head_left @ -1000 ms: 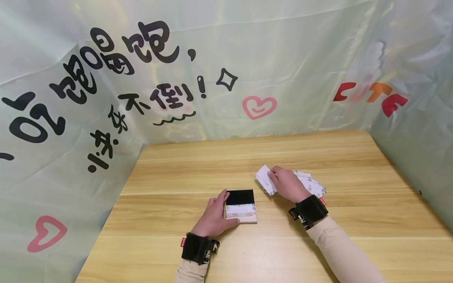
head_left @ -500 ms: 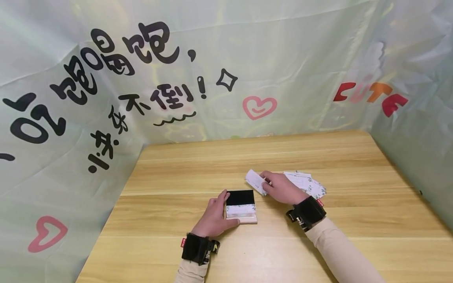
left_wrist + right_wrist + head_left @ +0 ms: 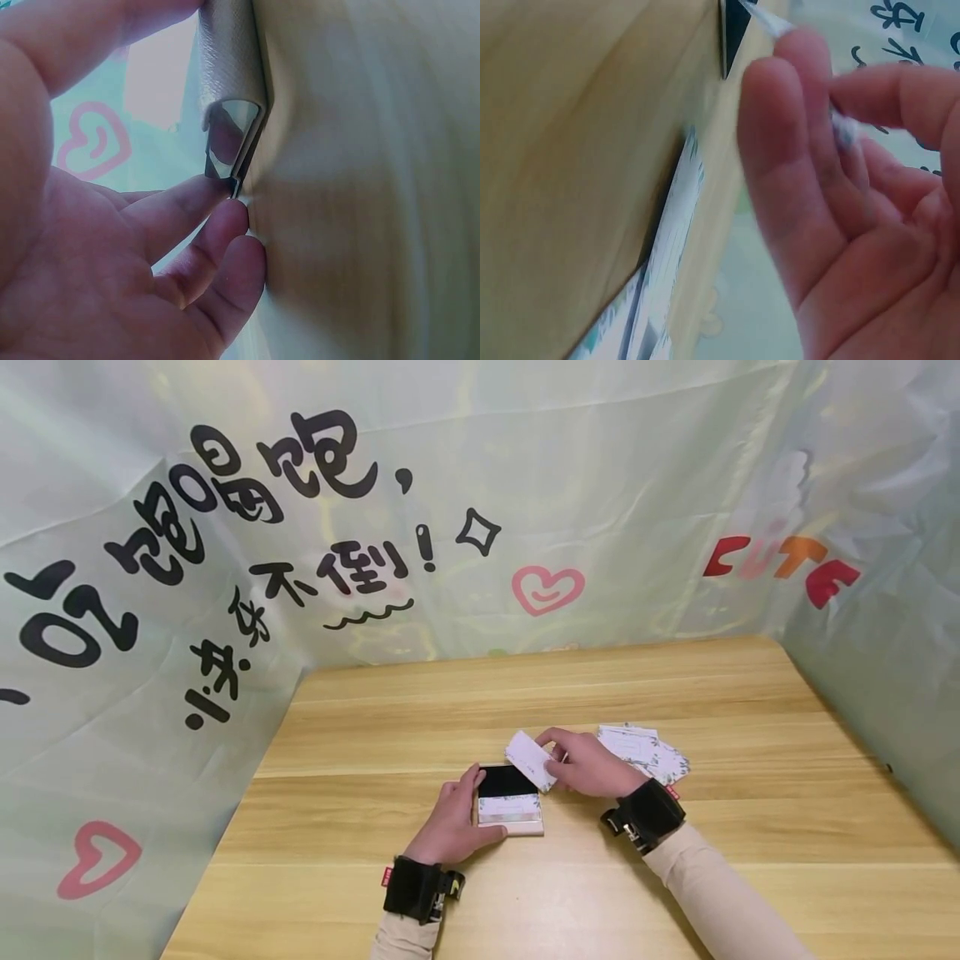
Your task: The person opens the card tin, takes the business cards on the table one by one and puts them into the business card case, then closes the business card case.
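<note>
Fingers of your right hand (image 3: 588,764) pinch, together with the thumb, a white card (image 3: 529,760), which is tilted above the far right corner of the card case (image 3: 525,830); whether it touches there, you cannot tell. Your left hand (image 3: 453,822) grasps this case at its left side, with the thumb at the near edge and a finger at the far corner. The case lies open on the wooden table (image 3: 375,735), and patterned cards (image 3: 510,807) sit inside. Beyond your right wrist, loose cards (image 3: 652,756) lie overlapping.
</note>
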{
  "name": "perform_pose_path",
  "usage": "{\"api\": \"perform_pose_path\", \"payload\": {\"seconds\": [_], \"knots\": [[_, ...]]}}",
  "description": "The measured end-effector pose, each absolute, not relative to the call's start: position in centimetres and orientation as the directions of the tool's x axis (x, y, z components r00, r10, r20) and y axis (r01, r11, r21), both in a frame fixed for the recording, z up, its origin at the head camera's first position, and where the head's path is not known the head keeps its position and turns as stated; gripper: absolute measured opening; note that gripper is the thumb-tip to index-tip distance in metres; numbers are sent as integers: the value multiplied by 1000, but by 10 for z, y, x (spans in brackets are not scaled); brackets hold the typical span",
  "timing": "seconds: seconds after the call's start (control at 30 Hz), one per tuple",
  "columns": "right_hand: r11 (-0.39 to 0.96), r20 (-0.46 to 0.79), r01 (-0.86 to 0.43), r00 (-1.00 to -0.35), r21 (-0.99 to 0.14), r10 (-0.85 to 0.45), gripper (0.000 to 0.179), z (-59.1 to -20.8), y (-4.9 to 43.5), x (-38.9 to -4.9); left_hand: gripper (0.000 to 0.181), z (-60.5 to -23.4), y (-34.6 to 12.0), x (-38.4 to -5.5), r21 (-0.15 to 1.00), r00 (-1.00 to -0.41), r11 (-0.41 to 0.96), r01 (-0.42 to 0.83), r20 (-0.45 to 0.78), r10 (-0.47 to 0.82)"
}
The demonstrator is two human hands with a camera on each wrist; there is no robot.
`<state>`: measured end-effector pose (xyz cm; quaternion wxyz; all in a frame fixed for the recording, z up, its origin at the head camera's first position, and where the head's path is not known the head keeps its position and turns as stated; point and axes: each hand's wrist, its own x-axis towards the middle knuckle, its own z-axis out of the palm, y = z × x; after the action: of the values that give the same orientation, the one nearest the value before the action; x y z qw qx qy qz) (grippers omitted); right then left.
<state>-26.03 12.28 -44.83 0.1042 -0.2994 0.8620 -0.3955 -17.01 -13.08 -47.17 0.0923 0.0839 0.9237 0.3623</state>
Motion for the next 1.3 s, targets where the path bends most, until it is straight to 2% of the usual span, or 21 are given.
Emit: {"api": "perform_pose_path", "payload": {"seconds": [0.13, 0.23, 0.53, 0.77, 1.0, 1.3], "knots": [[468, 107, -500, -758, -729, -643, 29, -448, 119, -259, 105, -472, -131, -171, 681, -969, 726, 97, -102, 226], [436, 138, -512, -750, -740, -646, 25, -449, 116, -258, 105, -472, -132, -170, 679, -969, 727, 102, -99, 228], [386, 168, -491, -761, -781, -627, 23, -453, 107, -253, 105, -474, -131, -170, 682, -970, 726, 93, -100, 219], [396, 210, -478, -804, -784, -556, 22, -449, 106, -253, 106, -472, -131, -170, 685, -968, 721, 107, -93, 232], [380, 143, -497, -733, -780, -665, 19, -455, 106, -256, 105, -472, -131, -171, 680, -971, 726, 106, -85, 222], [429, 106, -556, -689, -712, -717, 17, -460, 103, -254, 105, -472, -131, -170, 674, -970, 733, 92, -104, 218]]}}
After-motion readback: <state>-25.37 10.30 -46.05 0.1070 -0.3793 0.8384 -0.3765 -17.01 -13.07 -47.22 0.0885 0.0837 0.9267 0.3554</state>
